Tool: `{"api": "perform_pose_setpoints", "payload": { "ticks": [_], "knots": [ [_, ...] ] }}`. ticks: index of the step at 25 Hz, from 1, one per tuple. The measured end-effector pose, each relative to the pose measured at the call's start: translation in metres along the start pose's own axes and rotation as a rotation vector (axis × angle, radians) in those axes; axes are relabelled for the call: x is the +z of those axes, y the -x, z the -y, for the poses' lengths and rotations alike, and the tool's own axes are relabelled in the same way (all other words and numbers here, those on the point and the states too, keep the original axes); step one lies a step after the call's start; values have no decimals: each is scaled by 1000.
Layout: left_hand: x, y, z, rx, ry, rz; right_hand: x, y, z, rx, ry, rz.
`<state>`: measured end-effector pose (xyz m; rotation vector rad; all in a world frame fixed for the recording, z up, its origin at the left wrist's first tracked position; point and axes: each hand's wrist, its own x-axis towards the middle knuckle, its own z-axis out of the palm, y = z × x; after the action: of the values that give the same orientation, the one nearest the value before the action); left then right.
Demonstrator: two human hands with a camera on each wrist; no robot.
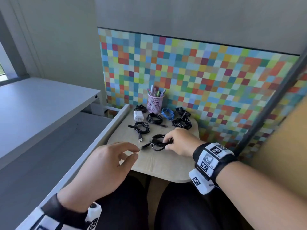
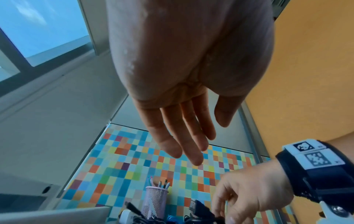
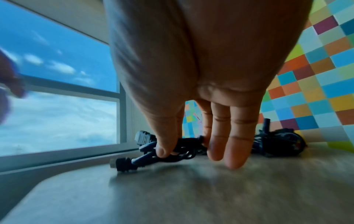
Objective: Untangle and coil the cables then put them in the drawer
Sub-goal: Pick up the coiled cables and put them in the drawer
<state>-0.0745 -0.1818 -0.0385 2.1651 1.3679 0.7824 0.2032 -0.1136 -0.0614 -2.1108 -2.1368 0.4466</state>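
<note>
A black coiled cable (image 1: 157,143) lies near the middle of the small beige table (image 1: 166,165). My right hand (image 1: 167,143) pinches its bundle between thumb and forefinger; the wrist view shows the black cable (image 3: 172,150) low over the tabletop, its plug (image 3: 124,164) sticking out to the left. My left hand (image 1: 131,153) hovers just left of that plug, fingers relaxed and holding nothing. In its own view the left hand (image 2: 191,144) is empty. The open grey drawer (image 1: 49,155) runs along the table's left side.
Several more coiled black cables (image 1: 141,127) and a blue cable (image 1: 167,113) lie at the table's back, with a white charger (image 1: 138,115) and a pink mesh pen cup (image 1: 155,102). A coloured checkered panel (image 1: 216,80) stands behind. A dark pole (image 1: 269,103) slants at right.
</note>
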Motion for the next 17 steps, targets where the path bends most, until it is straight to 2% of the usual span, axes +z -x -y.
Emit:
{"api": "perform_pose_setpoints", "payload": {
  "ticks": [3, 6, 10, 12, 14, 17],
  "knots": [
    [3, -20, -9, 104, -83, 63, -13, 21, 30, -77, -109, -100],
    [-5, -31, -9, 126, -326, 127, -24, 42, 68, -213, -189, -179],
    [-37, -31, -5, 183, -518, -15, -31, 63, 107, -391, -323, -359],
    [-63, -31, 8, 207, -553, -68, -26, 64, 116, -405, -390, -389],
    [-91, -36, 29, 144, -593, -77, -16, 60, 113, -340, -382, -310],
    [-116, -55, 73, -108, -572, 12, -3, 64, 87, -209, -372, -68]
  ]
}}
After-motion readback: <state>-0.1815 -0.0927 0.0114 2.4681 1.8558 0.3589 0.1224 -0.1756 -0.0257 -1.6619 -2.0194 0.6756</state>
